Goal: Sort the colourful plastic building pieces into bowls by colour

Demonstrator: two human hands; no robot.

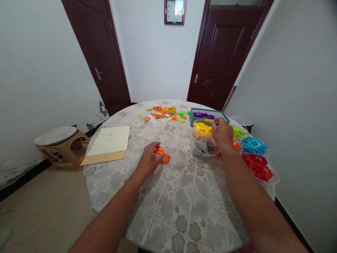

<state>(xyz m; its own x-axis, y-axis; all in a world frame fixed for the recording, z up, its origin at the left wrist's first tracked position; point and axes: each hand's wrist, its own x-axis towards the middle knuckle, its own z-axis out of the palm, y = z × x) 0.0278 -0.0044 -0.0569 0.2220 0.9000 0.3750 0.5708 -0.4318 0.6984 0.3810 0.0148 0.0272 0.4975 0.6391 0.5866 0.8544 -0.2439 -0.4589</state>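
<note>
My left hand [150, 160] is curled low over the table around some orange plastic building pieces [159, 150], with a bit of purple showing past its fingers. An orange square piece with notched edges [165, 159] lies beside the thumb. My right hand [223, 133] is over the tubs on the right, its fingertips pinching a yellow plastic piece [210, 120]. Below that piece is a clear tub of yellow pieces [202, 129]. A tub of grey pieces [206, 146] stands nearer, and the green box [194, 121] behind holds purple pieces [203, 115].
Loose orange, yellow and green pieces [164, 113] are scattered at the table's far side. Tubs of blue [254, 145], red [257, 166] and lime pieces [238, 132] stand at the right. Paper sheets [109, 140] lie left; a stool [59, 142] stands beyond the table's edge.
</note>
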